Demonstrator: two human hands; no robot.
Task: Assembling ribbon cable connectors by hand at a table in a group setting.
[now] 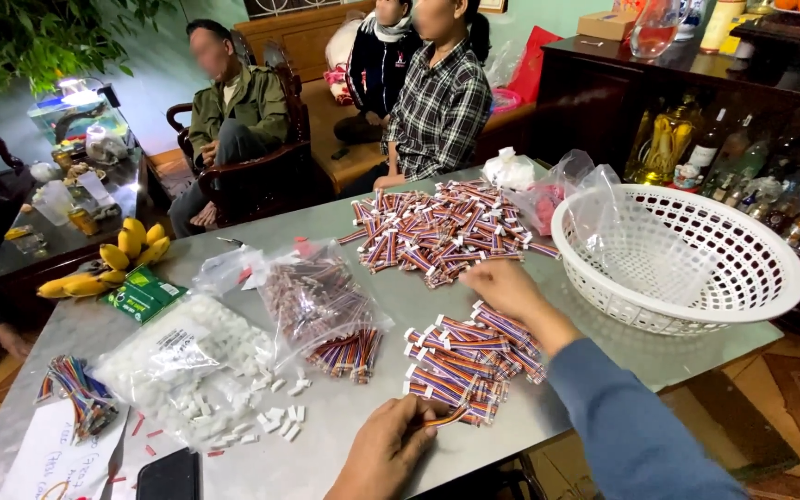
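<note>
Bags (317,301), basket (696,268), bananas (127,255) surround wire bundles (469,366); left hand (386,449) seemingly pinches one.

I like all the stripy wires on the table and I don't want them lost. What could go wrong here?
1. The small stack of wire bundles lies close to the table's near edge; a nudge from the right hand might push some off.
2. Loose white connectors spill from the open bag; they could scatter.
3. The left hand pinches one wire bundle by its end; it may slip.
</note>
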